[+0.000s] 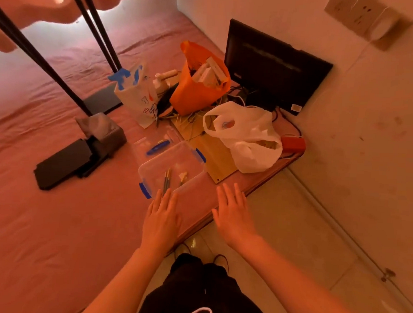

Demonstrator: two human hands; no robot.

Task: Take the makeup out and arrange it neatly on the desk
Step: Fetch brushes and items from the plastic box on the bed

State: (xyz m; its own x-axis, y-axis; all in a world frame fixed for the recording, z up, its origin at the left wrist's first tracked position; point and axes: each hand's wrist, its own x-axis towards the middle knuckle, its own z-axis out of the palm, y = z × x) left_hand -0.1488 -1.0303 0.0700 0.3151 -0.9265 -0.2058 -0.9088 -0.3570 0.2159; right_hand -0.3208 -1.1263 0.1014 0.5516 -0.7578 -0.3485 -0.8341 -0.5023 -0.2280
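Head view. A desk (pixel 54 208) covered with pink cloth fills the left and centre. A clear box (pixel 157 168) with blue latches stands open near the desk's front edge. Inside it lie several thin brushes (pixel 167 180), side by side, and a small pale item (pixel 183 176) just to their right. A clear lid (pixel 151 144) with a blue latch lies flat just behind the box.

The left hand (pixel 161 216) is flat, palm down, with fingers straight and close together. Its fingertips reach the box's near wall; whether they touch it cannot be told. The right hand (pixel 233 212) is likewise flat and holds nothing, its fingers slightly spread over the desk's front edge, right of the box and apart from it.

Behind the box stand a white printed bag (pixel 137 93), an orange bag (pixel 199 89) and a white plastic bag (pixel 247 134). The plastic bag rests partly on a wooden board (pixel 215 156). A dark screen (pixel 274 66) leans against the wall. A tissue box (pixel 101 131) sits to the left of the lid.
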